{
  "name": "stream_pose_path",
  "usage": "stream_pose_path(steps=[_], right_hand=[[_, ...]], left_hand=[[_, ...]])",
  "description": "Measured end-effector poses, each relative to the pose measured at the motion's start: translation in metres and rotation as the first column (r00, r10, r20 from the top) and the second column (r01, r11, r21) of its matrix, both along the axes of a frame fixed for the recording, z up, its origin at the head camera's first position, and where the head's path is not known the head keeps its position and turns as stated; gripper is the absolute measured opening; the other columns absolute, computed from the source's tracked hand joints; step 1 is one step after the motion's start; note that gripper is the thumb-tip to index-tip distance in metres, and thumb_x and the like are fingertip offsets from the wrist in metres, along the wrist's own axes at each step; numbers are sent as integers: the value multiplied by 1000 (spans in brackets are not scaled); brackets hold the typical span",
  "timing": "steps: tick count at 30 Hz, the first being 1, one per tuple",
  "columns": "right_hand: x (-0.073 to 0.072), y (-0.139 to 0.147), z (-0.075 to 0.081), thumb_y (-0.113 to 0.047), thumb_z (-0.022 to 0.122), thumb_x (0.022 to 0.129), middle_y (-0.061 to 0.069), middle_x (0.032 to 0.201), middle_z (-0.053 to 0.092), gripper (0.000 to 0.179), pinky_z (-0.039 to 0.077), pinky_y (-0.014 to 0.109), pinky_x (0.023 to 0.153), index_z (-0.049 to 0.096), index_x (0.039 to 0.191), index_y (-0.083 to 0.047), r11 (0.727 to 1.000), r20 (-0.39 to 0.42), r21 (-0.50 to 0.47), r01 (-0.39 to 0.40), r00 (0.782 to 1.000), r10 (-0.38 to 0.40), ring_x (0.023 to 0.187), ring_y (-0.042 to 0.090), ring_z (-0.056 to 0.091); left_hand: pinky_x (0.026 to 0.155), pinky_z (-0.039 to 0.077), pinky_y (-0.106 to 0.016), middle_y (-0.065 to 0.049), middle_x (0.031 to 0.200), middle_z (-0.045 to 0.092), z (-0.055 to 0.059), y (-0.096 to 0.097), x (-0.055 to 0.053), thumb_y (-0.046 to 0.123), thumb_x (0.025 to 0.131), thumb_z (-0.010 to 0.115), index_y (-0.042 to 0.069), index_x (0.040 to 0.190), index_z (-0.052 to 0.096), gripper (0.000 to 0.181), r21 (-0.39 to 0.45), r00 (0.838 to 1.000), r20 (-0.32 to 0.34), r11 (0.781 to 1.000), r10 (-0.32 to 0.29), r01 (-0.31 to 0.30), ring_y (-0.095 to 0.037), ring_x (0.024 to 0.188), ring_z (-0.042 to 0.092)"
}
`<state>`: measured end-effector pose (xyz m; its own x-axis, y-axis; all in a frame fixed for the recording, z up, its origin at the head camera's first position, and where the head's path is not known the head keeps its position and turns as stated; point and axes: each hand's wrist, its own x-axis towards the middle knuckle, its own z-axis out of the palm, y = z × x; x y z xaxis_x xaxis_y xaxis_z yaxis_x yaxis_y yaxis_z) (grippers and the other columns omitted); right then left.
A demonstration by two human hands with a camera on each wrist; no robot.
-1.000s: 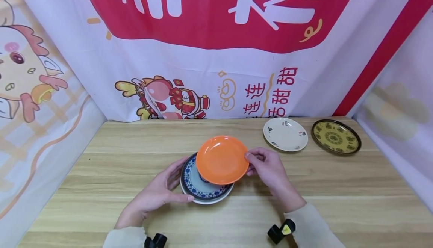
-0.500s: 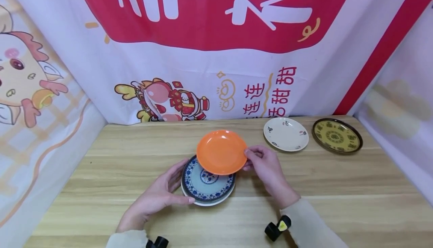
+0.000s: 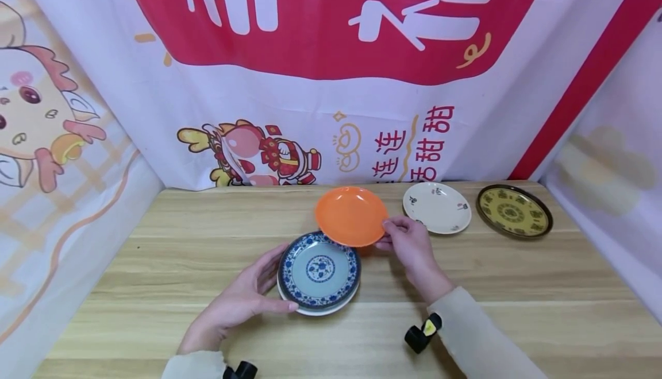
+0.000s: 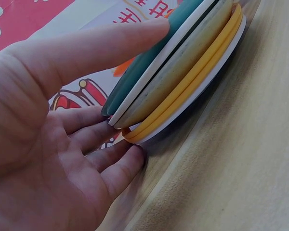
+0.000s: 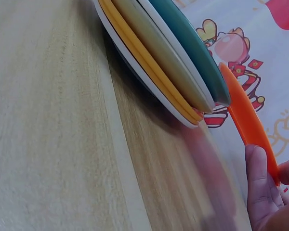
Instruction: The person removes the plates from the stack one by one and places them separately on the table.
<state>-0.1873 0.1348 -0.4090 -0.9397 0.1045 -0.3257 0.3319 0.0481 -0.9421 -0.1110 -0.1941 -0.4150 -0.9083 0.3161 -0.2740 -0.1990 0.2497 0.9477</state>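
My right hand [image 3: 414,247] pinches the right rim of an orange plate [image 3: 351,216], thumb on top and fingers beneath. The right wrist view shows the orange plate [image 5: 250,122] tilted, raised above the wood and right beside the top of a stack. On that stack lies a blue-and-white patterned plate [image 3: 320,268] with a dark rim. Beneath it, the left wrist view shows white, beige, yellow [image 4: 192,79] and white edges. My left hand [image 3: 245,287] holds the stack's left side, fingers curved along the rim and thumb at the front.
A white plate with small motifs [image 3: 437,208] lies at the back right of the wooden table [image 3: 517,304]. Beside it, further right, is an olive plate with a dark rim [image 3: 514,211]. Printed cloth [image 3: 331,109] hangs along the back and both sides.
My right hand has carried the orange plate backward and slightly right, off from over the blue-patterned plate, whose face is now mostly uncovered. The left hand has stayed at the stack.
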Motion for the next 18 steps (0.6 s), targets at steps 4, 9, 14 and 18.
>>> stream_pose_path(steps=[4, 9, 14, 18], right_hand=[[-4, 1, -5, -20, 54, 114, 19, 123, 68, 34, 68, 25, 84, 59, 140, 1, 999, 18, -27, 23, 1000, -22, 93, 17, 72], [-10, 0, -8, -17, 54, 113, 19, 120, 68, 34, 68, 25, 84, 57, 141, 4, 998, 19, -52, 42, 999, -41, 90, 15, 74], [-14, 0, -9, -17, 53, 113, 19, 121, 67, 35, 69, 26, 84, 58, 142, 3, 997, 43, -40, 60, 997, -58, 91, 16, 73], [-15, 1, -9, -15, 53, 113, 20, 122, 67, 35, 69, 27, 84, 57, 142, 5, 996, 57, -41, 76, 996, -74, 90, 17, 74]], left_hand=[[136, 20, -60, -14, 181, 20, 0, 0, 1, 12, 79, 94, 18, 172, 26, 115, 2, 1000, -6, 1000, -14, 14, -46, 166, 17], [136, 20, -58, -14, 181, 20, 0, -2, 0, 11, 80, 94, 18, 171, 26, 115, 7, 1000, -4, 1000, -13, 13, -44, 167, 16], [136, 21, -55, -11, 181, 21, -1, -1, 0, 13, 78, 96, 20, 171, 28, 115, 0, 1000, 8, 1000, -2, 2, -40, 168, 17], [136, 20, -55, -10, 181, 20, -1, -1, -1, 13, 78, 96, 20, 171, 27, 116, -2, 1000, 7, 1000, -7, 7, -40, 168, 17]])
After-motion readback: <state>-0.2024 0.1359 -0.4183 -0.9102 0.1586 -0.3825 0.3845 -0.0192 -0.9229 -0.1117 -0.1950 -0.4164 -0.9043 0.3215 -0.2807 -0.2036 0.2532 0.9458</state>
